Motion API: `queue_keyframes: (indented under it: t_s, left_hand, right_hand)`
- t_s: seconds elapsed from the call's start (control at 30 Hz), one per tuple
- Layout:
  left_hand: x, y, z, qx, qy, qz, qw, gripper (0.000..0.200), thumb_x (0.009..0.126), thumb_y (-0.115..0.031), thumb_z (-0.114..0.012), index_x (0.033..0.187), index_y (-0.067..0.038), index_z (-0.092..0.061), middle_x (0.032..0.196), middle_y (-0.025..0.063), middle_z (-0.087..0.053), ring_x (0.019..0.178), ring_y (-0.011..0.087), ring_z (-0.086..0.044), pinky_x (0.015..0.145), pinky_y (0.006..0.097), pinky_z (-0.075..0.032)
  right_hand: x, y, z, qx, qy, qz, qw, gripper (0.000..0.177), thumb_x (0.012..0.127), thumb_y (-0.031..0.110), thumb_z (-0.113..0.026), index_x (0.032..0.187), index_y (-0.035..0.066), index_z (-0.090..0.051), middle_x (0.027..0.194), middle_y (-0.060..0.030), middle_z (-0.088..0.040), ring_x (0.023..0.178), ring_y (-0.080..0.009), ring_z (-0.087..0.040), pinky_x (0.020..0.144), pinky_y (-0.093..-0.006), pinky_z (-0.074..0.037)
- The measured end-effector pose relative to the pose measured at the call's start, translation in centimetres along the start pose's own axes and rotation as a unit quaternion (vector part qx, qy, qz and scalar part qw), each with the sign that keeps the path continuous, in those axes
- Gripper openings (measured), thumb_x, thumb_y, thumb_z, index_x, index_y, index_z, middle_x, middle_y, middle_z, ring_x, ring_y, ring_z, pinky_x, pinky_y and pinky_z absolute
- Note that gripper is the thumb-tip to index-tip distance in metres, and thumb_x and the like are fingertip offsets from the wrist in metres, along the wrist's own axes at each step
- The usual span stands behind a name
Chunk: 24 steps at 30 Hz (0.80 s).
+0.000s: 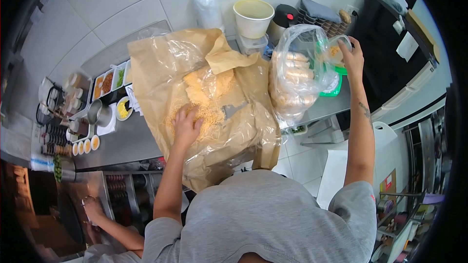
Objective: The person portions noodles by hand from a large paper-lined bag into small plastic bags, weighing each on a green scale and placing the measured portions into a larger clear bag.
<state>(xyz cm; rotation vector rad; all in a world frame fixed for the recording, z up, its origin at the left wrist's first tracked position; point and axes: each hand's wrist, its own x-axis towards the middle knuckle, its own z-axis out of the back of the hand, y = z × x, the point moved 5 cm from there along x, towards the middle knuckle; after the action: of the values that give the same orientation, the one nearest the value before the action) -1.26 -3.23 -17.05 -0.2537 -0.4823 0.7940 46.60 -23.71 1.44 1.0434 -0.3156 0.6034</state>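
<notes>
A large sheet of brown paper with a clear plastic lining (151, 68) lies spread over the counter, holding a pile of thin yellow-orange shreds (209, 119) and a denser orange mass (219, 84) behind it. My left hand (186, 125) rests on the shreds with its fingers spread. Out to the right, my right hand (353, 56) grips a clear plastic container (336, 54) by its rim; something orange shows inside it. Just left of that container stands a clear plastic bag (292, 75) packed with pale, rounded items, near a bright green object (332, 87).
Behind the paper stand a whitish bucket (253, 19) and a dark-lidded container (284, 22). To the left are trays of chopped food (109, 82), a metal pot (99, 113), a bowl of yellow pieces (124, 108) and several small cups (87, 145). Another person's hand (91, 208) works at lower left.
</notes>
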Motion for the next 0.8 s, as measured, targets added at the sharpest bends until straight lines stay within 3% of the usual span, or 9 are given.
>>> queue_keyframes:
  t_s: [0.17,0.27,0.3,0.43,0.57,0.67,0.8]
  left_hand:
    - [-1.3,0.2,-0.8,0.067,0.041,0.030,0.996,0.053,0.080,-0.033,-0.062,0.128,-0.014,-0.049,0.130,0.0155,-0.041,0.121,0.0337,-0.035,0.093,0.0506,-0.030]
    - [-1.4,0.2,-1.4,0.081,0.059,0.027,0.995,0.057,0.080,-0.035,-0.062,0.131,-0.014,-0.045,0.132,0.0160,-0.039,0.122,0.0349,-0.034,0.094,0.0515,-0.030]
    - [-1.4,0.3,-1.5,0.081,0.071,0.032,0.994,0.058,0.080,-0.035,-0.062,0.131,-0.014,-0.045,0.133,0.0159,-0.038,0.123,0.0349,-0.034,0.094,0.0517,-0.030]
    - [-0.8,0.2,-1.2,0.077,0.102,0.041,0.991,0.057,0.079,-0.035,-0.062,0.130,-0.014,-0.046,0.132,0.0153,-0.039,0.123,0.0347,-0.034,0.095,0.0520,-0.030]
    - [-0.1,0.4,-0.1,0.046,0.138,0.053,0.988,0.051,0.079,-0.036,-0.063,0.124,-0.013,-0.053,0.130,0.0150,-0.042,0.121,0.0325,-0.037,0.095,0.0531,-0.029]
    - [1.3,-0.1,2.7,-0.077,0.056,0.043,0.994,0.035,0.082,-0.027,-0.061,0.112,-0.008,-0.060,0.117,0.0152,-0.053,0.109,0.0312,-0.049,0.090,0.0489,-0.037]
    - [3.6,-2.7,9.8,-0.262,-0.064,0.012,0.963,0.016,0.084,-0.009,-0.053,0.097,-0.002,-0.060,0.095,0.0112,-0.059,0.085,0.0239,-0.056,0.076,0.0349,-0.045]
  right_hand:
    - [1.9,-1.7,-1.3,0.006,-0.048,0.039,0.998,0.029,0.085,0.025,-0.060,0.101,0.001,-0.062,0.072,-0.0051,-0.061,0.053,-0.0106,-0.053,0.049,-0.0263,-0.042]
    - [5.8,-3.1,-1.4,0.086,-0.079,0.041,0.992,0.026,0.084,0.024,-0.058,0.097,0.003,-0.065,0.079,-0.0109,-0.066,0.072,-0.0202,-0.062,0.069,-0.0320,-0.047]
    - [6.9,-2.4,-1.1,0.134,-0.094,0.047,0.985,0.022,0.085,0.021,-0.058,0.090,0.002,-0.066,0.069,-0.0085,-0.062,0.065,-0.0165,-0.059,0.060,-0.0298,-0.044]
    - [6.6,8.0,0.1,0.382,-0.006,0.025,0.924,0.019,0.089,0.018,-0.056,0.084,0.000,-0.064,0.060,0.0016,-0.050,0.052,-0.0052,-0.043,0.045,-0.0242,-0.035]
    - [1.4,17.6,0.4,0.512,0.093,-0.067,0.852,0.019,0.089,0.017,-0.057,0.089,-0.001,-0.062,0.059,0.0026,-0.045,0.046,-0.0061,-0.038,0.044,-0.0215,-0.032]
    - [-2.0,19.7,-2.1,0.577,0.237,-0.093,0.776,0.017,0.088,0.015,-0.056,0.089,-0.002,-0.060,0.059,0.0019,-0.043,0.047,-0.0070,-0.036,0.045,-0.0214,-0.032]
    - [-10.6,21.6,-7.1,0.552,0.261,-0.220,0.760,0.009,0.088,0.012,-0.053,0.088,0.003,-0.057,0.060,0.0026,-0.043,0.043,-0.0083,-0.035,0.041,-0.0249,-0.033]
